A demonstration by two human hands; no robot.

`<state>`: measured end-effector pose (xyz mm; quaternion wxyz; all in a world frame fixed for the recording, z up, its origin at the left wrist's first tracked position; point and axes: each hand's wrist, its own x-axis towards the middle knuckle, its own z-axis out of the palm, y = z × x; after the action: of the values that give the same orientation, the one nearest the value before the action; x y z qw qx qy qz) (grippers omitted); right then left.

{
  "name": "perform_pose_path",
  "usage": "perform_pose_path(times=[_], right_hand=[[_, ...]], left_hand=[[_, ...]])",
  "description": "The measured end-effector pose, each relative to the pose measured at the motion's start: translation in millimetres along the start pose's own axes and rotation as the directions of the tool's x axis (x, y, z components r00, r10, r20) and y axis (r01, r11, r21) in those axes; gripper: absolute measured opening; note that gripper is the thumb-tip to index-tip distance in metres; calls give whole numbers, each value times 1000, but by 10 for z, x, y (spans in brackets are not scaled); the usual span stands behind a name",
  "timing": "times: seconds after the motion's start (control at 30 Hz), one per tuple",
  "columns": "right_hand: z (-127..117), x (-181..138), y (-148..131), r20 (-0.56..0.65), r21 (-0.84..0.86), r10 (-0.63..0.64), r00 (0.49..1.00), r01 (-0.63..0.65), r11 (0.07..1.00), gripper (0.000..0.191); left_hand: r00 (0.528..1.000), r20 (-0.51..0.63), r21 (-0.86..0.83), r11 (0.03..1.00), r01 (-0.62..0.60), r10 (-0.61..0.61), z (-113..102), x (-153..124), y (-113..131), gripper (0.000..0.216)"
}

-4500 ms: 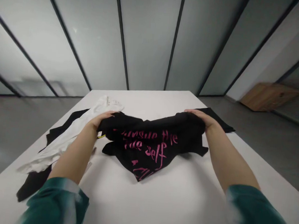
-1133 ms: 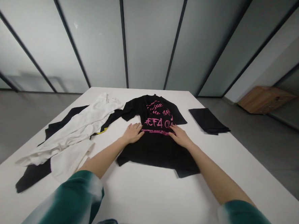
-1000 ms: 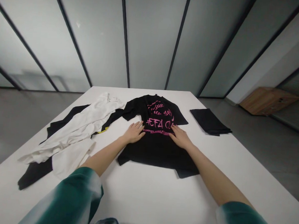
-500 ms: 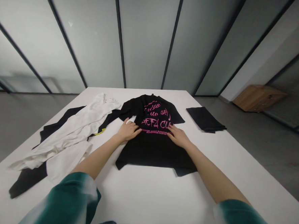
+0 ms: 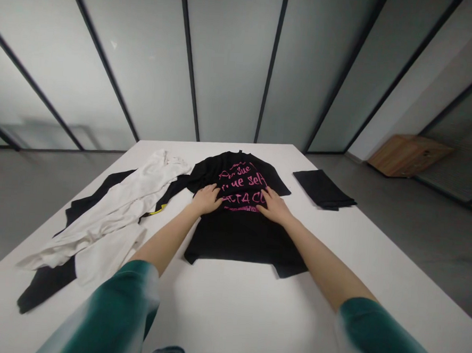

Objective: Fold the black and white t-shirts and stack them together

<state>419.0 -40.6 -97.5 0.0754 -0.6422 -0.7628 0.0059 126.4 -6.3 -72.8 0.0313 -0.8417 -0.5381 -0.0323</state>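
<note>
A black T-shirt [image 5: 244, 238] with pink lettering lies spread on the white table, its collar at the far side and its hem toward me. My left hand [image 5: 207, 199] rests on the left side of the shirt, fingers spread on the cloth beside the print. On the right side, my right hand [image 5: 274, 206] lies flat with its fingers apart, partly over the end of the lettering. Neither hand grips the fabric. Slight ripples show in the cloth between the hands.
A loose white garment [image 5: 118, 209] lies over dark clothes [image 5: 47, 287] on the left of the table [image 5: 228, 309]. To the right sits a folded black garment [image 5: 323, 189]. A wooden cabinet [image 5: 409, 155] stands on the floor beyond, near frosted glass panels [image 5: 230, 64].
Both hands have slid slightly over the shirt, the left one fully onto the cloth and the right one a little inward. The printed area has shifted and its ripples look different.
</note>
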Motion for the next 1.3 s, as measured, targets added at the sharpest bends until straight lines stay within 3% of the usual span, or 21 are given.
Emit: perform_pose_path(times=[0.07, 0.2, 0.4, 0.47, 0.53, 0.6, 0.63, 0.7, 0.77, 0.83, 0.9, 1.03, 1.17, 1.23, 1.3], right_hand=[[19, 46, -77, 10, -2, 28, 1000, -28, 1000, 59], [-28, 98, -168, 8, -36, 65, 998, -64, 997, 45], [-238, 38, -340, 73, -71, -57, 996, 63, 996, 33], [-318, -34, -401, 144, -17, -164, 976, 168, 986, 28], [-412, -108, -425, 264, 129, -275, 924, 249, 960, 20], [-511, -154, -392, 343, 320, -349, 872, 242, 916, 20], [-553, -159, -354, 334, 383, -343, 878, 206, 901, 24], [-602, -134, -248, 227, 389, -200, 953, 100, 916, 29], [-579, -84, -130, 83, 257, 62, 995, -81, 963, 33], [-489, -42, -21, 22, 93, 275, 961, -276, 957, 42], [-366, -18, 79, 38, -23, 384, 923, -383, 923, 51], [-230, 40, 353, 129, 21, 391, 911, -396, 918, 34], [-408, 183, 769, 304, 238, 347, 887, -423, 874, 20], [-565, 254, 944, 175, 255, 442, 880, -474, 843, 22], [-706, 297, 1022, -139, 215, 563, 815, -530, 820, 30]], left_hand=[[997, 44, -67, 996, -65, 68, 70, 30, 37, 54], [999, 43, -26, 999, -33, 34, 134, 13, 28, 53], [978, 158, -6, 990, -138, 137, -73, -34, 9, 51], [949, 249, -90, 980, -177, 195, -227, -76, -26, 39], [875, 395, -245, 950, -193, 280, -394, -134, -78, 39], [807, 483, -389, 909, -149, 339, -525, -186, -132, 53], [822, 467, -419, 900, -119, 327, -562, -201, -156, 56], [931, 313, -373, 926, -62, 188, -558, -206, -197, 52], [993, 116, -247, 969, 12, 17, -448, -186, -235, 46], [993, 62, -145, 984, 107, -99, -268, -165, -274, 54], [979, 114, -98, 979, 179, -168, -73, -163, -312, 65], [975, 96, -89, 973, 211, -203, 188, -216, -374, 68], [981, 82, -101, 978, 182, -174, 237, -236, -447, 68], [984, 106, -97, 983, 157, -146, 218, -222, -487, 69], [984, 97, -72, 985, 159, -152, 175, -208, -507, 68]])
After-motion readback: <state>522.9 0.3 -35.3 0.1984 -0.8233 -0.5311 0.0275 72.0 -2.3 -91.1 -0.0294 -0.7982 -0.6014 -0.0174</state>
